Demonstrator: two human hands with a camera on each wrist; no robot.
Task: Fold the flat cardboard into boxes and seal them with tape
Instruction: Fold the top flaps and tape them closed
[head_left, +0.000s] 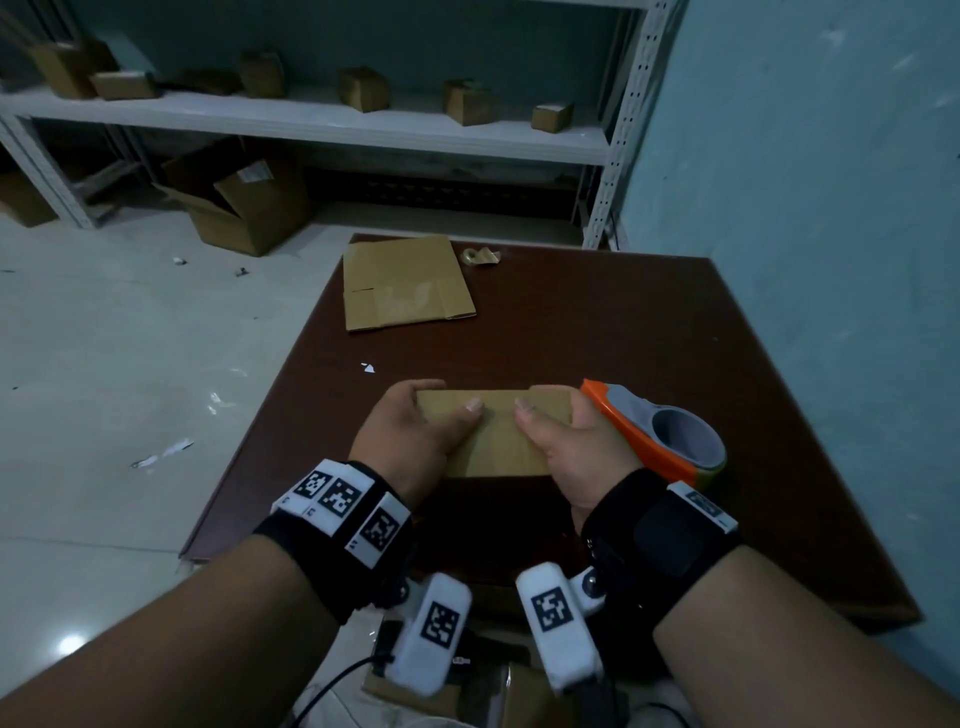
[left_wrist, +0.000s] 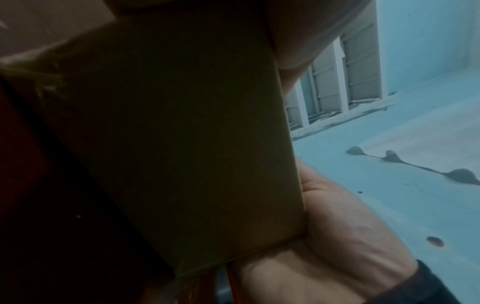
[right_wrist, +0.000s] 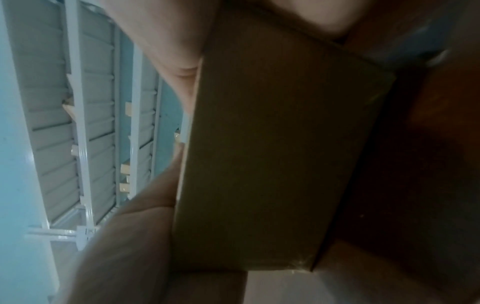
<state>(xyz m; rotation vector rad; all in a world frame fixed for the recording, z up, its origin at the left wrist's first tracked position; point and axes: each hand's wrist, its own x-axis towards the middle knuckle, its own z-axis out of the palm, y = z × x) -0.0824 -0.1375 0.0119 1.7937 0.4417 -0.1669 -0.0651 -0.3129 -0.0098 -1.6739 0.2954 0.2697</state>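
Observation:
A small brown cardboard box (head_left: 496, 439) sits near the front of the dark wooden table (head_left: 623, 332), held at both ends. My left hand (head_left: 415, 431) grips its left end, thumb on top. My right hand (head_left: 561, 441) grips the right end, thumb pressing the top too. Both wrist views are filled by the box's side (left_wrist: 182, 133) (right_wrist: 272, 154) with fingers curled round its edges. An orange and grey tape dispenser (head_left: 660, 436) lies just right of my right hand. A flat cardboard sheet (head_left: 408, 283) lies at the table's far left.
A crumpled scrap of tape (head_left: 480, 257) lies at the far table edge. A white shelf (head_left: 311, 117) behind holds several small folded boxes. An open carton (head_left: 239, 200) stands on the floor under it. A blue wall (head_left: 805, 156) runs along the right.

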